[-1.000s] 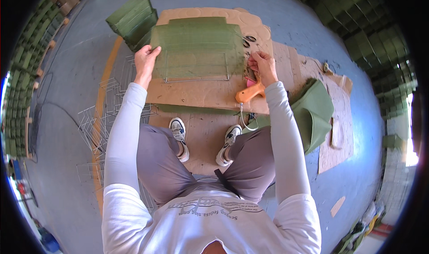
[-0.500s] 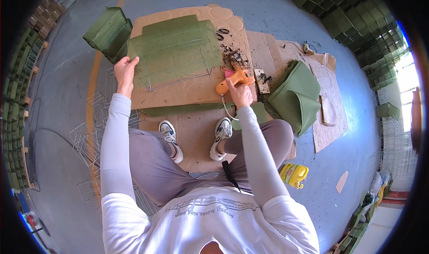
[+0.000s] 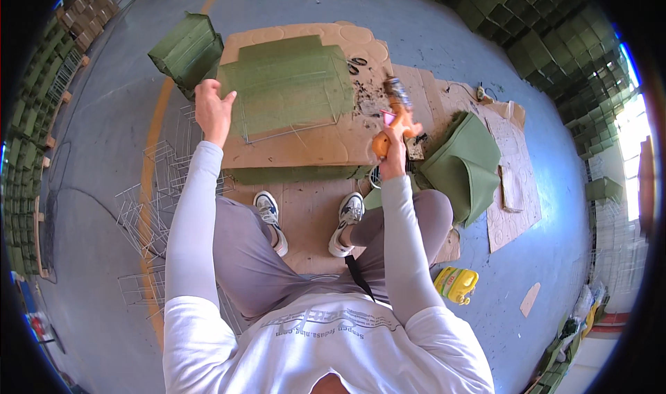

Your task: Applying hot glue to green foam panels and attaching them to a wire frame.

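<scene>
My right hand (image 3: 394, 159) grips an orange hot glue gun (image 3: 401, 125) with a pink trigger, lifted at the right edge of the cardboard-covered table (image 3: 298, 157); its nozzle end is blurred. A sheet of thin green fabric (image 3: 288, 75) lies on the table, and a wire frame (image 3: 295, 132) shows through it and past its near edge. At the fabric's left edge is my left hand (image 3: 215, 113), thumb and fingers apart; whether it touches the fabric I cannot tell. Black-handled scissors (image 3: 357, 65) lie right of the fabric, near dark scraps.
Folded green fabric (image 3: 461, 168) is piled at the right. A green fabric box (image 3: 187, 50) stands beyond the table's left corner, with wire frames (image 3: 149, 200) on the floor nearer me. By my right leg sits a yellow jug (image 3: 456, 285). Stacked green boxes (image 3: 527, 47) line the far right.
My right hand has raised the glue gun off the table and moved it to the right. The left thumb and fingers, earlier pinched at the fabric's edge, have parted. The whole view has shifted slightly.
</scene>
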Tool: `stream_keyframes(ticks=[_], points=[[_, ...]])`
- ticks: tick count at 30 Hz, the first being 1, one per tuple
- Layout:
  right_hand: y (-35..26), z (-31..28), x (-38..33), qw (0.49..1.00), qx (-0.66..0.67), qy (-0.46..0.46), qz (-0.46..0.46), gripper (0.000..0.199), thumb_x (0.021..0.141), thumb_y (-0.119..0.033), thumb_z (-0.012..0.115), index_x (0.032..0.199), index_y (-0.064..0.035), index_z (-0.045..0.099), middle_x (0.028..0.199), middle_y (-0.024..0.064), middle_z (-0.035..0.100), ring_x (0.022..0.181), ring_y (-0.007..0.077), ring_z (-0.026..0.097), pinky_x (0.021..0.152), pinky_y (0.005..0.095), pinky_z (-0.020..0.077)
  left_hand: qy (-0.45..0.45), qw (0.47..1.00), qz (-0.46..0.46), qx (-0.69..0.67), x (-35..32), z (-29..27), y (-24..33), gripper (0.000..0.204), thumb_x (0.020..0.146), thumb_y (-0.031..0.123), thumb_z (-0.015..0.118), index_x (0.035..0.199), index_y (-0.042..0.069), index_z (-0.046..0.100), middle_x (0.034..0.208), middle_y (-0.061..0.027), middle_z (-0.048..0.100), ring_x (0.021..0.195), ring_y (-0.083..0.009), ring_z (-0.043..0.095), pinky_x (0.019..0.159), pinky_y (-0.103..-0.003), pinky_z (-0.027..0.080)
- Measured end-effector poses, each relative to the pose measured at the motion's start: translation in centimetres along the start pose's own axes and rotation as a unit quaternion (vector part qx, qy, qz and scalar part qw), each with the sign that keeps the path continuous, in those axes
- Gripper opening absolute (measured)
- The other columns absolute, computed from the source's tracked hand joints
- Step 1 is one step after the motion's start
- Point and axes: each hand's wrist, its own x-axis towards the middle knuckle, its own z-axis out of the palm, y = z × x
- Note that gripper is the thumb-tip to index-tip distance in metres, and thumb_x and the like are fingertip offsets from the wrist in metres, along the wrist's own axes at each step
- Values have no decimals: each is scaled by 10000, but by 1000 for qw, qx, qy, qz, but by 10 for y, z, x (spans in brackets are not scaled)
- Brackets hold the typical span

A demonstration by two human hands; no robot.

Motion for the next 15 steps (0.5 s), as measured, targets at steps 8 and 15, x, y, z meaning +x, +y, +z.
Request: stream_keyframes(ticks=[8, 15], points=[[-27, 29, -54, 965, 126, -228, -6, 627, 733, -21, 612, 1310, -111, 382, 1268, 67, 485, 1102, 265, 519, 806, 367, 480, -80, 996, 41, -6, -9, 0, -8, 118, 747, 128, 677, 756, 65, 578, 777, -102, 586, 739, -322, 580, 629, -400, 462], [-4, 63, -37, 955, 169, -243, 20, 590, 754, 32, 570, 1296, -114, 389, 1309, 59, 443, 1250, 330, 419, 872, 425, 453, -215, 974, 65, 39, -6, -26, 2, 397, 786, 400, 657, 936, 33, 649, 874, -120, 608, 805, -298, 603, 661, -381, 483]])
